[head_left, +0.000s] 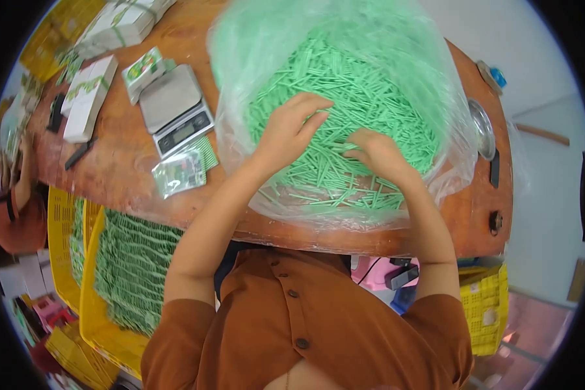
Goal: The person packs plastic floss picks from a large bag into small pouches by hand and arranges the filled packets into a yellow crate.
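A large clear plastic bag [458,153] lies wide open on the table, full of loose, thin green sticks [377,84]. My left hand [292,127] is over the left part of the pile, its thumb apart from the fingers and nothing visible between them. To its right, my right hand [378,155] reaches into the sticks with bent fingers closed around a few of them. Its fingertips are partly hidden among the sticks. More sticks lie loose near the bag's front edge.
Left of the bag are a digital scale [179,117], a small printed box [143,71], a clear packet [179,172] and white boxes [88,97]. Yellow crates [94,299] stand below the table [136,188]. A metal dish [481,130] sits right. Another person's arm [25,172] shows far left.
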`<move>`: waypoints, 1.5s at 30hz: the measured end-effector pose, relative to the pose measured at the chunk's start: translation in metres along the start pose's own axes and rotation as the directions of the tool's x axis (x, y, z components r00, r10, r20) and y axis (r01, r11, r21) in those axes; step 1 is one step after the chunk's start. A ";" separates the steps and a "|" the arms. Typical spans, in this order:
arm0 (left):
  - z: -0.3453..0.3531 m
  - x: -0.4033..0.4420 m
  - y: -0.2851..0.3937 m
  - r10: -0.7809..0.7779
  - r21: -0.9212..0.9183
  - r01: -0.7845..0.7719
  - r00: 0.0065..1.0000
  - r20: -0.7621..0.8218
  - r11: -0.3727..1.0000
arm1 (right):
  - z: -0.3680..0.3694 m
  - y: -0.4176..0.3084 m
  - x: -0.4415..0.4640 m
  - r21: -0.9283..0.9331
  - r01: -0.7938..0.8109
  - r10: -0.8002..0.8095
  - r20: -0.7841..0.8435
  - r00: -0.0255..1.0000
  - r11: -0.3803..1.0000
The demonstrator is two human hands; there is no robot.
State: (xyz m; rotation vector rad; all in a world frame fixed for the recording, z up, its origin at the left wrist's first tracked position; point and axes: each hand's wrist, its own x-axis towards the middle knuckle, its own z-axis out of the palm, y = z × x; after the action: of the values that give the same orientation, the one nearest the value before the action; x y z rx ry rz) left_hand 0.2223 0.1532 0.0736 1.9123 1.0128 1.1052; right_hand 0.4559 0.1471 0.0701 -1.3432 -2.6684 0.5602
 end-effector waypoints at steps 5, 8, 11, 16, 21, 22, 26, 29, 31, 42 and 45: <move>0.030 0.026 0.006 0.242 0.493 -0.171 0.966 -0.085 0.853 | -0.011 -0.024 0.020 0.163 0.060 -0.025 -0.208 0.978 0.985; 0.053 0.037 0.006 -0.057 -0.078 0.069 0.988 0.143 0.995 | -0.023 -0.019 0.021 0.275 0.047 0.011 -0.203 0.979 0.960; 0.060 0.046 0.021 -0.194 -0.401 0.103 0.961 -0.195 0.910 | -0.025 -0.013 0.019 0.380 0.095 0.057 -0.370 0.927 0.920; 0.085 0.058 0.020 -0.461 -0.948 0.244 0.878 0.127 0.205 | 0.009 -0.029 0.043 0.758 0.089 0.645 -0.605 0.467 0.646; -0.035 -0.077 0.047 -0.045 0.120 0.071 0.977 -0.208 0.990 | 0.019 0.051 -0.006 0.586 -0.169 0.514 -0.492 0.703 0.793; -0.054 -0.114 0.018 0.254 0.494 -0.090 0.927 -0.275 0.865 | 0.011 0.045 -0.017 0.659 -0.166 0.573 -0.467 0.673 0.733; -0.104 -0.191 -0.024 -0.090 0.959 0.132 0.990 -0.113 0.250 | 0.005 0.012 -0.022 0.855 -0.139 0.607 -0.230 0.761 0.499; -0.116 -0.198 -0.060 0.040 0.944 -0.097 0.995 0.089 0.316 | -0.014 -0.008 -0.011 0.587 -0.281 0.413 -0.099 0.905 0.759; -0.122 -0.198 -0.054 -0.002 0.910 -0.075 0.997 0.083 0.407 | -0.020 -0.023 -0.021 0.387 -0.261 0.354 -0.191 0.916 0.884; -0.120 -0.197 -0.062 0.113 0.691 0.057 0.974 -0.197 0.721 | 0.026 -0.020 0.000 0.007 -0.252 0.252 -0.075 0.965 0.968; -0.120 -0.191 -0.063 0.128 0.636 0.031 0.971 -0.202 0.771 | 0.018 -0.001 -0.008 -0.235 0.022 -0.125 -0.433 0.893 0.972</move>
State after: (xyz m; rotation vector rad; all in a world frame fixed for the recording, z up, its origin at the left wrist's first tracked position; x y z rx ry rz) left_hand 0.0331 0.0365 -0.0006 2.3786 1.6463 1.1228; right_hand 0.4552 0.1354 0.0540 -1.2281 -2.4313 -0.0660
